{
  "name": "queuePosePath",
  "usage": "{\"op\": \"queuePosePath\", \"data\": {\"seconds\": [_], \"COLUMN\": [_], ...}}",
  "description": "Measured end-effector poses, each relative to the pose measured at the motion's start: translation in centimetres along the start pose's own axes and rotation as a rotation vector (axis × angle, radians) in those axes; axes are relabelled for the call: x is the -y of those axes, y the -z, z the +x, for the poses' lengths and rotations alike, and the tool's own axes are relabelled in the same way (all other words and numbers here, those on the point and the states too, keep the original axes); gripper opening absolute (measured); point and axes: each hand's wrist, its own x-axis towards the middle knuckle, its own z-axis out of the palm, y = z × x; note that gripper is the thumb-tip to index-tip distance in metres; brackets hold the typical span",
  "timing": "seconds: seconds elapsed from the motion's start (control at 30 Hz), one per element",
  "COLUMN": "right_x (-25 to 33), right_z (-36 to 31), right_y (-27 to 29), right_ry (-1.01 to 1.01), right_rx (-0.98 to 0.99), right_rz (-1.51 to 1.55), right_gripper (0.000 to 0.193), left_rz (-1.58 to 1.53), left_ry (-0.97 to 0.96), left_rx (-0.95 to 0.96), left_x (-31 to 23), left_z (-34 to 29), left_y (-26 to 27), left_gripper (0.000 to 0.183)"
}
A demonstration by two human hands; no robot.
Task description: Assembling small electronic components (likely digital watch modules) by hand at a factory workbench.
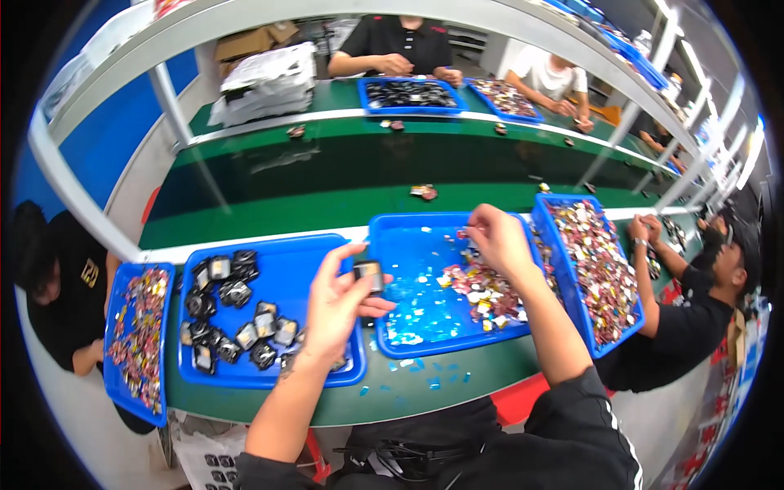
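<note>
My left hand (pixel 336 304) is closed on a small black case with a pale square face (pixel 369 276), held between thumb and fingers over the gap between two blue trays. My right hand (pixel 500 242) is above the far right part of the middle blue tray (pixel 400 349), fingertips pinched together; whatever they hold, if anything, I cannot make out. Small reddish, white and yellow parts (pixel 490 296) lie heaped below that hand, and loose bits of clear blue film (pixel 425 320) lie to their left. Several similar black cases (pixel 265 320) sit in the left blue tray (pixel 314 377).
Blue trays of small parts stand at far left (pixel 139 343) and right (pixel 584 273). Beyond runs a green conveyor belt (pixel 327 192) carrying small parts. White metal posts (pixel 82 184) and an overhead rail frame the bench. Co-workers sit opposite and on both sides.
</note>
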Motion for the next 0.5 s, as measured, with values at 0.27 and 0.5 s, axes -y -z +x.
{"op": "queuePosePath", "data": {"seconds": [0.27, 0.5], "right_x": [8.7, 9.4], "right_z": [-7.2, -7.8], "right_y": [-0.2, -1.1], "right_ry": [-0.135, -0.08], "right_rx": [0.182, 0.18], "right_rz": [0.778, 0.745], "right_gripper": [0.01, 0.006], "left_rz": [0.573, 0.687], "left_ry": [-0.218, -0.312], "left_rx": [0.153, 0.093], "left_x": [1.1, 2.3], "left_z": [-0.9, -1.1], "left_y": [-1.7, -1.5], "left_gripper": [0.026, 0.016]}}
